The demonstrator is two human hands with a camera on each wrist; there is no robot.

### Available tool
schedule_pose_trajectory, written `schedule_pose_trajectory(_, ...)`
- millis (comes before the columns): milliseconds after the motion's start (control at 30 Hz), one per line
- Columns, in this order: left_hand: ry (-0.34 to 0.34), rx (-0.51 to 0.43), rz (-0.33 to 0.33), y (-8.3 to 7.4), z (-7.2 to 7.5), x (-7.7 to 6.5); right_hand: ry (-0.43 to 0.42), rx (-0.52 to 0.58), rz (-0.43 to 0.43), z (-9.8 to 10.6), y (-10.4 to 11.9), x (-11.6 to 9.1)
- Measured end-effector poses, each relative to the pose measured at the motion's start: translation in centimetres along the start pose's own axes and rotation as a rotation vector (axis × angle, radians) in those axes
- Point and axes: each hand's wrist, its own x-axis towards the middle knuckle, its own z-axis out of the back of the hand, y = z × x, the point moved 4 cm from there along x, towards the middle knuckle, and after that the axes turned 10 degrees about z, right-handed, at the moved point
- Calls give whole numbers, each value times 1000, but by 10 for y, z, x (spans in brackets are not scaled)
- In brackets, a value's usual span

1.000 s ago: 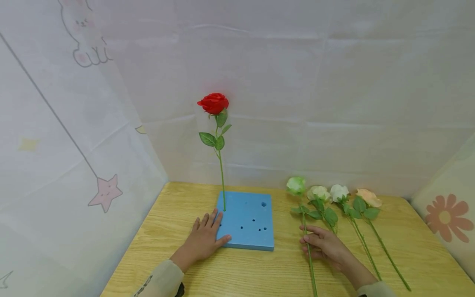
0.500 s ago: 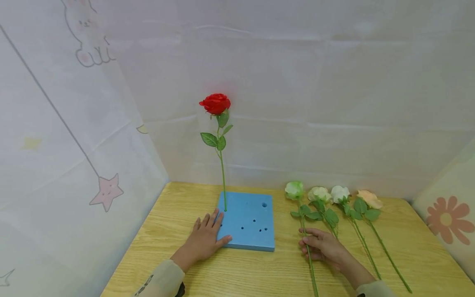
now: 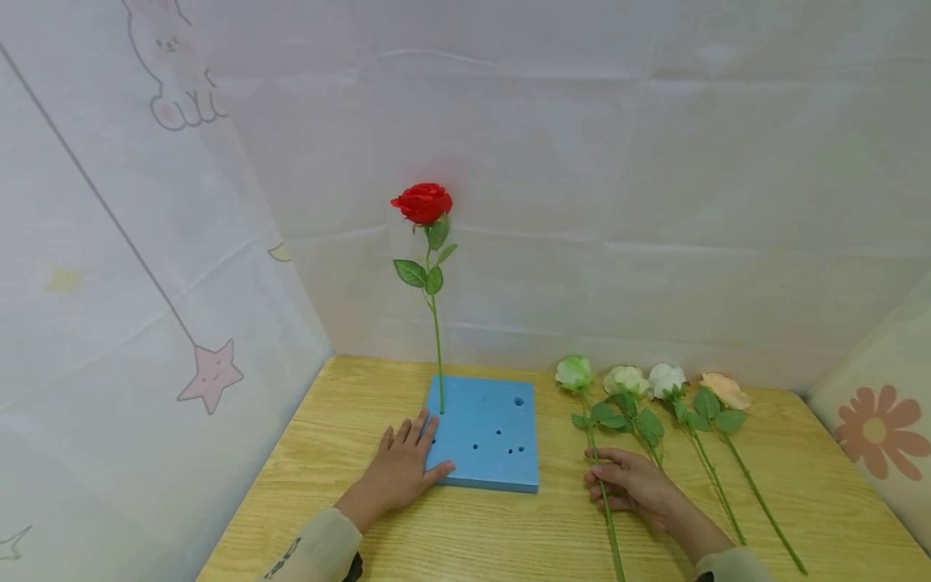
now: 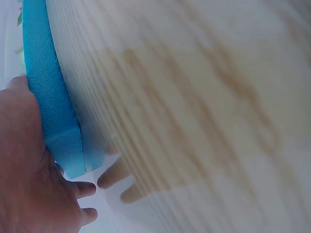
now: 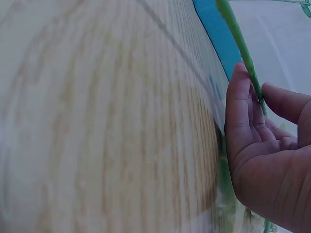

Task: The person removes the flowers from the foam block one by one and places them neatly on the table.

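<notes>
A red artificial rose [image 3: 423,204] stands upright in a hole of the blue foam block [image 3: 487,411]. My left hand [image 3: 402,463] rests with fingers spread over the block's left edge, its thumb on the near left corner; the left wrist view shows this hand [image 4: 29,160] against the foam's side. Between thumb and fingers, my right hand [image 3: 631,482] pinches the stem of a pale green rose [image 3: 575,373], whose head is near the table's back. In the right wrist view the green stem [image 5: 238,39] passes between thumb and fingertips.
Right of the green rose lie a cream rose [image 3: 626,381], a white rose [image 3: 665,380] and a peach rose [image 3: 726,391] on the wooden table [image 3: 436,537]. Printed cloth [image 3: 538,178] encloses the table's back and sides. Several holes dot the block.
The green rose's head has dropped slightly and shifted left, its stem still in my right hand. My left hand stays on the block.
</notes>
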Motion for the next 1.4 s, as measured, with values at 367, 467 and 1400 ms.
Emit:
schedule_pose_trajectory(367,-4,3,-3,2,-2,1,9,15,-2,1,-3,1)
schedule_pose_trajectory(467,-5,4,-2,1,-2,1,20,14,-4,0,-2,0)
schedule_pose_trajectory(1400,-5,5,3,-1,1,-2,-83,-345,1,0,12,-7)
